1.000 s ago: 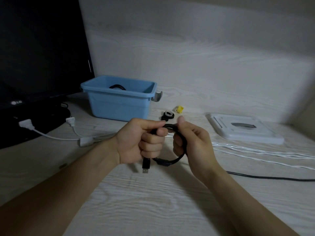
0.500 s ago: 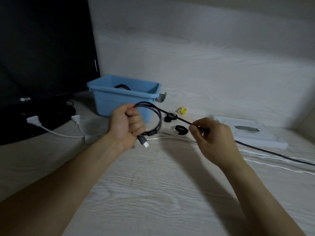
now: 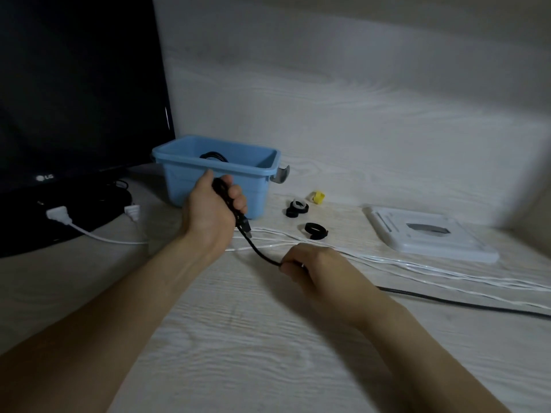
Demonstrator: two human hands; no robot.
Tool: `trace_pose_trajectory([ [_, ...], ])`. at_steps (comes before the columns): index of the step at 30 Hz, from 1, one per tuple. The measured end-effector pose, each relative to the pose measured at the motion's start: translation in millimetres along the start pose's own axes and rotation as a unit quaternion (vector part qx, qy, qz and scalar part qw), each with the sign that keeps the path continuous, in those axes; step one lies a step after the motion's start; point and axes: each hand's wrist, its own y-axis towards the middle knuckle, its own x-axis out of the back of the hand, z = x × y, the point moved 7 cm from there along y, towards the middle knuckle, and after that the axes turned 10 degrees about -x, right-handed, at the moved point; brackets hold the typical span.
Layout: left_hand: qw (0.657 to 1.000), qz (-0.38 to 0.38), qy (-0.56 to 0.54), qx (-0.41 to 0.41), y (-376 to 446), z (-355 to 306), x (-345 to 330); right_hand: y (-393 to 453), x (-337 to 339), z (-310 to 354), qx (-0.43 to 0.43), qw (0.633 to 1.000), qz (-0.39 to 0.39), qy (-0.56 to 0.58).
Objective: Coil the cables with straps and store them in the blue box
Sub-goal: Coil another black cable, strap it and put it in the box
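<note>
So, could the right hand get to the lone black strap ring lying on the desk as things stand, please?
Probably yes for reach: the strap ring lies just beyond the right hand with bare desk between. But that hand is gripping the black cable, so it would have to let go first.

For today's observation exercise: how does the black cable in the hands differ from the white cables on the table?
The black cable is dark and held off the table; the white cables are pale and lie loose on the table. The left hand grips the black cable's gathered part and the right hand pinches its run; nothing holds the white ones. Both trail off to the right.
</note>
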Motion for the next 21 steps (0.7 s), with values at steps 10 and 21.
trace_pose_trajectory([
  [10,0.929,0.225,0.286,-0.07,-20,3,-24,-4,7,17,0.03,0.995,-0.028,0.093],
  [21,0.854,0.38,0.345,0.086,-57,27,-39,-8,38,12,0.012,0.96,-0.221,0.174],
])
